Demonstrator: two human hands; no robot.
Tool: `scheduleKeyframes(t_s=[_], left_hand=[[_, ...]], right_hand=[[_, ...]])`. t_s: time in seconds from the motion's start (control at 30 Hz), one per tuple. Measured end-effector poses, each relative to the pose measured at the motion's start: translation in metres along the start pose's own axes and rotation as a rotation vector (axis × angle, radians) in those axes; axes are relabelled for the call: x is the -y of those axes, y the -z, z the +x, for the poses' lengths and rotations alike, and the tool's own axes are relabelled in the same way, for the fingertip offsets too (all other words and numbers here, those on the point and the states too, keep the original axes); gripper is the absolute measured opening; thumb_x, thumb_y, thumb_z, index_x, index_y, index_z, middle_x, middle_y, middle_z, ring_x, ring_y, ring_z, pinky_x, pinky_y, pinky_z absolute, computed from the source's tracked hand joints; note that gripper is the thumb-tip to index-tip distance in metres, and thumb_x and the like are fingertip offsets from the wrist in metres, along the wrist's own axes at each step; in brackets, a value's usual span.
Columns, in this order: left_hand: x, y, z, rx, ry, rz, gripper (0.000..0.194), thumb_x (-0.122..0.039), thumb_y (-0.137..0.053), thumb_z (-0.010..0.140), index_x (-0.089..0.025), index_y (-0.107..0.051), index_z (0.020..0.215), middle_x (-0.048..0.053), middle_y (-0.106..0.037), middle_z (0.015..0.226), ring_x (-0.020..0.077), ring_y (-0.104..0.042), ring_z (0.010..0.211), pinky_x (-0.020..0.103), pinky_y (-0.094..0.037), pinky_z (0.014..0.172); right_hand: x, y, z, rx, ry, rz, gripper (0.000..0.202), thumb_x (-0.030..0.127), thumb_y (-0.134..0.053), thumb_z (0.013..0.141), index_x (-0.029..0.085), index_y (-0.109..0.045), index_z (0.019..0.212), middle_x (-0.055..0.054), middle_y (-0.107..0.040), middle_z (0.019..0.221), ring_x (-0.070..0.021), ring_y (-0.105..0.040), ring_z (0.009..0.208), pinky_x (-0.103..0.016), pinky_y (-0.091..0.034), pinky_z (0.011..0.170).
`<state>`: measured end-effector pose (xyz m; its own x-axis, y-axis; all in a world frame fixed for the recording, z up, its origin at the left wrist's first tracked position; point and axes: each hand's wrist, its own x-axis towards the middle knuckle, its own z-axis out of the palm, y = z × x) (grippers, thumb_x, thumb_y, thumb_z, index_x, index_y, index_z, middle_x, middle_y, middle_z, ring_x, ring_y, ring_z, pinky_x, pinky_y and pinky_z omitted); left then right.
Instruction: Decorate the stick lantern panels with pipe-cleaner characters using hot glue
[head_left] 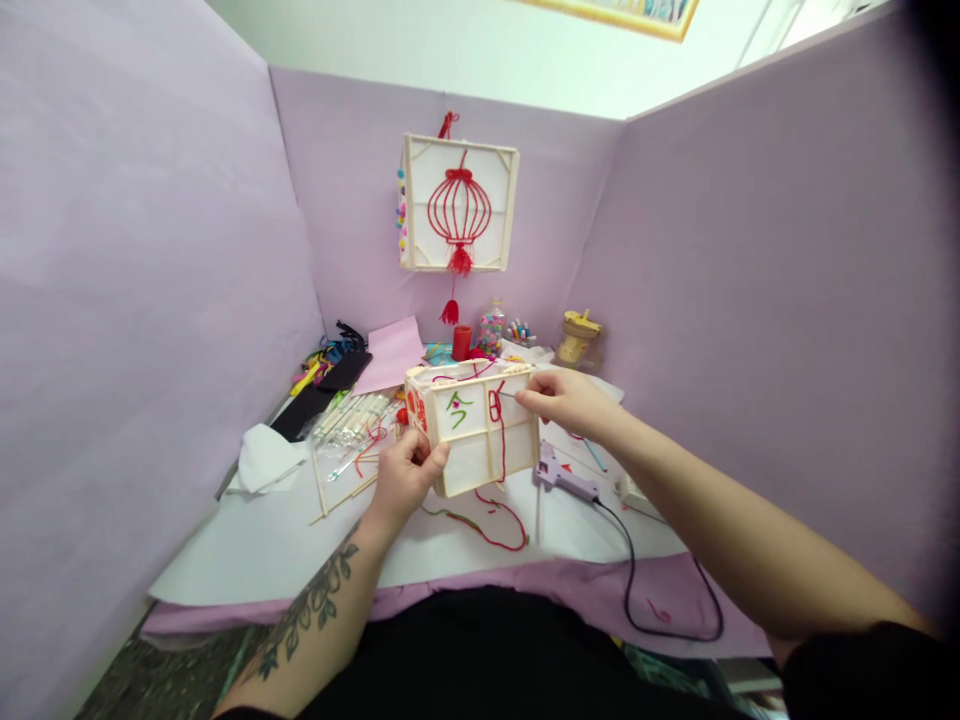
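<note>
A white box-shaped lantern frame [465, 465] with pale wooden strips is held up over the table. Its front panel carries a green character and, right of it, a red yarn shape [494, 404] whose loose strand hangs down the panel. My left hand [409, 470] grips the lower left corner, thumb on the front. At the upper right, my right hand [551, 397] pinches a thin, pointed tool [507, 395], its tip beside the red yarn. Red and green yarn [510, 546] trails on the table below the box.
A purple glue gun [566, 478] with a black cord lies at right. A finished lantern [459, 205] hangs ahead. Behind are a jar of pompoms [492, 328], a yellow-lidded cup [577, 337] and pink paper [390, 352]. Wooden sticks [352, 415] and crumpled white paper [266, 460] lie left.
</note>
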<state>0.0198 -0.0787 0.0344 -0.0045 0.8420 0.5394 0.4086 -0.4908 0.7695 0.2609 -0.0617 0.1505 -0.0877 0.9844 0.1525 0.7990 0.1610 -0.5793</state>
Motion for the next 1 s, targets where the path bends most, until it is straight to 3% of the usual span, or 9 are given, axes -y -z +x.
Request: scheduleKeyframes(t_s=[0.3, 0.53, 1.0], left_hand=[[0.0001, -0.0010, -0.0019, 0.002, -0.044, 0.011, 0.037, -0.041, -0.060, 0.079, -0.020, -0.038, 0.057, -0.007, -0.039, 0.050, 0.0073, -0.036, 0.046, 0.020, -0.030, 0.046], [-0.0008, -0.0015, -0.0021, 0.005, -0.046, 0.002, 0.038, -0.042, -0.060, 0.078, -0.020, -0.037, 0.056, -0.007, -0.039, 0.050, 0.0072, -0.036, 0.046, 0.020, -0.030, 0.046], [-0.0011, -0.0013, -0.0031, 0.001, -0.070, 0.010, 0.037, -0.040, -0.060, 0.079, -0.020, -0.038, 0.057, -0.006, -0.041, 0.050, 0.0072, -0.038, 0.047, 0.019, -0.032, 0.046]], right_hand=[[0.0035, 0.0025, -0.0002, 0.054, -0.042, -0.101, 0.029, 0.039, -0.054, 0.078, 0.019, -0.051, 0.058, 0.001, -0.054, 0.054, -0.0120, -0.046, 0.053, -0.026, -0.030, 0.052], [0.0039, 0.0002, -0.0008, 0.015, -0.034, -0.128, 0.031, 0.041, -0.053, 0.079, 0.020, -0.044, 0.058, 0.003, -0.048, 0.054, -0.0116, -0.044, 0.054, -0.025, -0.026, 0.050], [0.0046, 0.0043, -0.0052, 0.069, -0.087, -0.096, 0.032, 0.045, -0.052, 0.080, 0.020, -0.051, 0.060, 0.001, -0.056, 0.055, -0.0126, -0.049, 0.055, -0.025, -0.031, 0.052]])
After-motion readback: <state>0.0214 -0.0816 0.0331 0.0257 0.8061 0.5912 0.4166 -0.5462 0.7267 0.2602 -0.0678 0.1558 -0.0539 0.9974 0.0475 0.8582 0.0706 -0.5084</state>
